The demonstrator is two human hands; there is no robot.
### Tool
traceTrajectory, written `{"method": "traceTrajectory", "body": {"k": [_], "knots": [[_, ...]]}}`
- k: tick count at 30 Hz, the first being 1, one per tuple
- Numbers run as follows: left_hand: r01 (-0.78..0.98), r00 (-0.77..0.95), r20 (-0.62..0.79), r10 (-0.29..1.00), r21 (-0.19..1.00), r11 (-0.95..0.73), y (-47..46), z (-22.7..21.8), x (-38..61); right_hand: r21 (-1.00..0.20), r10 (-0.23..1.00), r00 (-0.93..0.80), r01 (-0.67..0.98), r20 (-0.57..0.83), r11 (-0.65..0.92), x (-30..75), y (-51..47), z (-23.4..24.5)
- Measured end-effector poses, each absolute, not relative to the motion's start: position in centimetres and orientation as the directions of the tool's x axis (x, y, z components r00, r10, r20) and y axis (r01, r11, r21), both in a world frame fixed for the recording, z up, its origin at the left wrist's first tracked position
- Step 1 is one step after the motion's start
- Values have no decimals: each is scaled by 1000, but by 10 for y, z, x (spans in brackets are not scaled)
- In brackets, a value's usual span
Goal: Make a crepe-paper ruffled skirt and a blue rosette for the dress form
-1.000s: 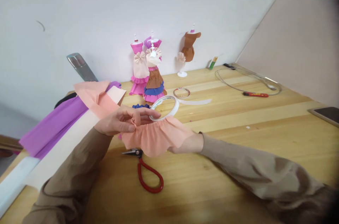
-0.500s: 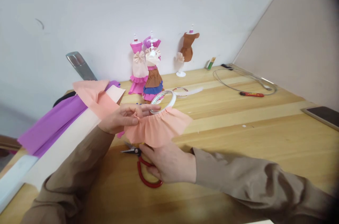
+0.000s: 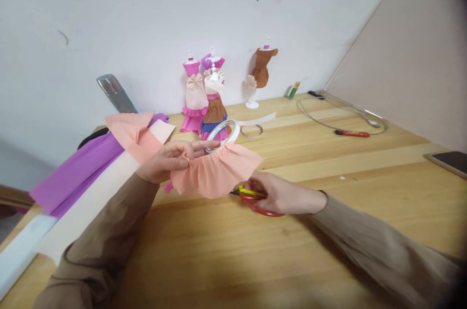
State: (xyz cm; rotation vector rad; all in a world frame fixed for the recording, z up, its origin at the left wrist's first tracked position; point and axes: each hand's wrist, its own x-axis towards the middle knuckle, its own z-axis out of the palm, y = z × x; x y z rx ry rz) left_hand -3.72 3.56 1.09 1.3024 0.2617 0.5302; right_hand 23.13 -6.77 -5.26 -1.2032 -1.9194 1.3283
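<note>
My left hand (image 3: pixel 168 160) pinches the gathered edge of a peach crepe paper ruffle (image 3: pixel 215 172), which fans out to the right. Against the ruffle's upper edge stands a white roll of tape (image 3: pixel 234 131), my left fingertips touching its ring and a loose strip trailing off to the right. In my right hand (image 3: pixel 277 192) are red-handled scissors (image 3: pixel 264 209), close to the table and just right of the ruffle. Their blades point left, and the tips are hidden by the paper.
Small dress forms in paper dresses (image 3: pixel 197 95) and a brown one (image 3: pixel 261 68) stand along the wall. Purple crepe paper (image 3: pixel 80 168) and peach sheets (image 3: pixel 127 129) lie left. A looped cable (image 3: pixel 302 110), a red-handled tool (image 3: pixel 352 133) and a phone (image 3: pixel 448 159) are right.
My right hand has moved right and slightly away from me with the scissors, out from below the ruffle. The left hand keeps its hold, and the tape's loose strip has shifted a little.
</note>
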Motion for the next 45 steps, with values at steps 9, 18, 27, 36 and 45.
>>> {"method": "traceTrajectory", "body": {"k": [9,18,27,36,45], "knots": [[-214,890,131,436,966,146,29,10,-32,-912,926,-353,-321,-136,-257,256,-72,-68],[-133,983,116,145,984,115,23,-2,-15,-721,995,-91,-687,-39,-91,243,-63,-53],[-29,991,35,131,999,-45,18,-12,-7,-751,953,-302,-629,-3,-202,240,-75,-54],[-102,943,150,298,980,-172,21,-15,-8,-727,997,-13,-686,75,46,249,-68,-52],[152,873,21,487,938,-312,14,-17,2,-699,995,89,-710,37,90,262,-62,-49]]}}
